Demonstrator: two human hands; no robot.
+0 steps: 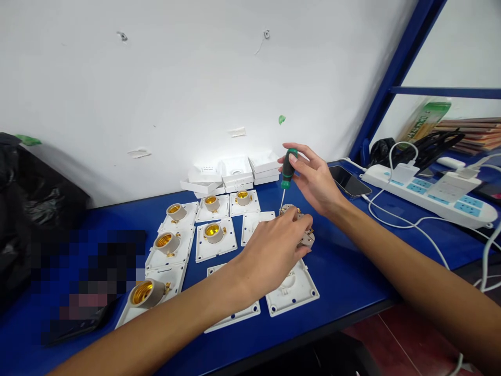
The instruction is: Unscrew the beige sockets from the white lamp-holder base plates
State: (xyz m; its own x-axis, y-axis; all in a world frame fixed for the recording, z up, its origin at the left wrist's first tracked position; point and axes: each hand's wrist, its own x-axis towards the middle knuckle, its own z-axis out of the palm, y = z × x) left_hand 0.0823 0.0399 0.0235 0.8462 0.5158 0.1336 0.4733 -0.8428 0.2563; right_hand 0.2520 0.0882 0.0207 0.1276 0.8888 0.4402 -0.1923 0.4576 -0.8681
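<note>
My right hand (313,175) grips a green and black screwdriver (288,168), held nearly upright with its shaft pointing down. The tip meets a beige socket part (307,239) that my left hand (277,240) holds against the table; my fingers cover much of it. Beneath and beside my left hand lie white square plates (295,295) without sockets on them. To the left, several similar plates carry round beige lamp sockets (213,233) with brass-coloured threaded insides.
White plastic boxes (237,169) are stacked against the wall. At right are a phone (350,181), a power strip (430,193) and loose white cables (407,222). A black plastic bag (35,193) fills the left side of the blue table (336,271).
</note>
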